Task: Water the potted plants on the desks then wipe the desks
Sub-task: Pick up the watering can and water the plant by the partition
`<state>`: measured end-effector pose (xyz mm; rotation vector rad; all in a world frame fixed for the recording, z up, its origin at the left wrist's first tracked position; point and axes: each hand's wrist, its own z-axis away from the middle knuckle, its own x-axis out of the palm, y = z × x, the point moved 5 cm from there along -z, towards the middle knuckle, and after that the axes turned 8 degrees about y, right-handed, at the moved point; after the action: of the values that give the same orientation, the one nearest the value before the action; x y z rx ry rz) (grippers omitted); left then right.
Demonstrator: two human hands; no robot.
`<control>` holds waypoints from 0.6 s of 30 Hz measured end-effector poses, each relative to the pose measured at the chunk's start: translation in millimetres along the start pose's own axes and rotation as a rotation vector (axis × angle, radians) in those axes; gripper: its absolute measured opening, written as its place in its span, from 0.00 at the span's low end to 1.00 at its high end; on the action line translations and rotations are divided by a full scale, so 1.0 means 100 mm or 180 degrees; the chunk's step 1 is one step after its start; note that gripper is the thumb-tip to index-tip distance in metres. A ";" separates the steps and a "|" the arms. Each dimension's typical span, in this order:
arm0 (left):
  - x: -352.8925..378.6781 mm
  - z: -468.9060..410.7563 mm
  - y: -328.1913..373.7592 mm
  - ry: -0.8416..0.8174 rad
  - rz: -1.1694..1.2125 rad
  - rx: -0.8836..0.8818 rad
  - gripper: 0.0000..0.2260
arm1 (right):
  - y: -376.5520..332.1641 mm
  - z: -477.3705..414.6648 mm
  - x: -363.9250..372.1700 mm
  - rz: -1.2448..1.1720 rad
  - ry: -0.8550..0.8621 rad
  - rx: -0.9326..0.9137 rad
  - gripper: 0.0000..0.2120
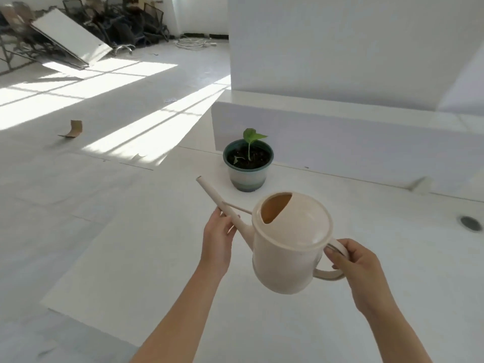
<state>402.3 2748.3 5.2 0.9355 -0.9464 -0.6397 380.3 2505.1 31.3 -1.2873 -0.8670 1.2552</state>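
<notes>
A cream watering can [288, 247] hangs above the white desk [157, 271], its long spout pointing up and left. My right hand [356, 265] grips the loop handle at the can's right side. My left hand [217, 237] holds the spout near its lower half. Beyond the spout tip stands a small potted plant [248, 163], a green seedling in dark soil in a teal-rimmed pale pot, next to a white desk partition [340, 142]. The spout tip is short of the pot and to its left.
A round cable grommet [471, 223] sits in the desk at right. Sunlit floor lies to the left with a cardboard scrap [74, 128]. Stacked chairs [123, 24] and a leaning white panel [70, 35] crowd the far left corner.
</notes>
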 end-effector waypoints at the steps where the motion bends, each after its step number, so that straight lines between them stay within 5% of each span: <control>1: 0.01 -0.11 0.02 -0.0123 -0.0085 -0.0081 0.11 | -0.02 0.02 0.04 0.0014 0.0173 0.0018 0.09; 9: 0.19 -0.76 0.13 -0.0750 -0.0382 -0.0789 0.06 | -0.23 0.21 0.48 0.0157 0.1103 0.0216 0.08; 18: 0.34 -1.12 0.11 -0.0854 -0.0517 -0.1064 0.03 | -0.59 0.09 0.76 0.0629 0.1293 0.0135 0.07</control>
<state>518.3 2769.2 -1.2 0.6404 -0.9670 -1.0467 395.5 2588.9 76.7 -1.5521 -0.4296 1.0992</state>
